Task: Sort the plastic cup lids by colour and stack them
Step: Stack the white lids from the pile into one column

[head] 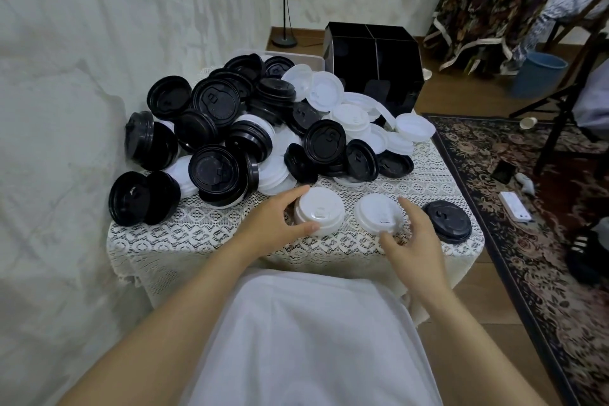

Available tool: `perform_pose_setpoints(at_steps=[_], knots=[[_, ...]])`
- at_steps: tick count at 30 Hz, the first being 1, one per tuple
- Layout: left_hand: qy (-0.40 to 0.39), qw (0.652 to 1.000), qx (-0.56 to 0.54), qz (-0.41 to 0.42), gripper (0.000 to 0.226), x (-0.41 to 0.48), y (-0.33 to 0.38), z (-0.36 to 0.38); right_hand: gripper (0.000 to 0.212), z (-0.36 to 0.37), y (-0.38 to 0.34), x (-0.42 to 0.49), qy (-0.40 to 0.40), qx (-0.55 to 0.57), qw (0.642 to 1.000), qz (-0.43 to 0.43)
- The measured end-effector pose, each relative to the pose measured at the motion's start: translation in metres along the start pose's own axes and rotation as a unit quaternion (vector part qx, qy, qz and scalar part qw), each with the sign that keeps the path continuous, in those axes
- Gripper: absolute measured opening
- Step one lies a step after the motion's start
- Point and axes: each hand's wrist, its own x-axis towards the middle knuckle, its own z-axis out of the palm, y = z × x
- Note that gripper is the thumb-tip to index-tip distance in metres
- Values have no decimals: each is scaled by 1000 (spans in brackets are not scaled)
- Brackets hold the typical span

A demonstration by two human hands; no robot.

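Barely begun: left hand (280, 224) grips short white stack (321, 206), right hand (416, 241) grips a white lid (375, 212); mixed pile (247, 128) unsorted.

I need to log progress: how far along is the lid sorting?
Barely begun. Done: a short white stack and one black lid set apart at the near edge. In hand: the left hand grips that stack; the right hand holds a single white lid beside it. Left: the big mixed pile behind.
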Motion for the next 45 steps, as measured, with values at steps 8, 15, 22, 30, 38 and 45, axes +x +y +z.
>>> perform_pose_setpoints(at_steps=[8,15,22,30,38,45], knots=[[-10,1000,-5,-1,80,1,0,0,77,-5,16,42,-162,-147,975,-38],[-9,1000,-3,2,87,4,-5,1,68,-1,5,37,-102,-96,985,-102],[-7,1000,-5,2,101,7,-7,4,60,43,-23,30,-130,-61,970,-196],[-3,999,-32,1,105,8,-11,4,57,57,-25,36,-151,-80,969,-179],[0,1000,4,27,80,9,-14,4,60,55,-19,36,-177,-70,965,-181],[21,999,-26,27,62,8,-14,4,66,56,-17,37,-187,-64,965,-175]])
